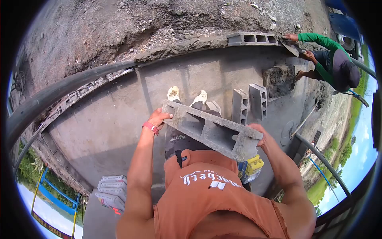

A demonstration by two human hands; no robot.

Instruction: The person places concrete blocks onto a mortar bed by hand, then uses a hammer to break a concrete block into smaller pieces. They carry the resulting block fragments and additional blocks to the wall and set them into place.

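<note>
Concrete block (pixel 213 133) betw. left hand (pixel 158 118) & right hand (pixel 260 134) fingers (pixel 253 127).

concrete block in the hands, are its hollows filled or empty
Empty. The concrete block, held between the left hand and right hand, shows open cells facing the camera, bare inside, no mortar.

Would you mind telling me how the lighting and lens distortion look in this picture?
Head view: strong fisheye, black round vignette, the pipe bows; bright sun lights the concrete block between left hand and right hand; little blur.
</note>
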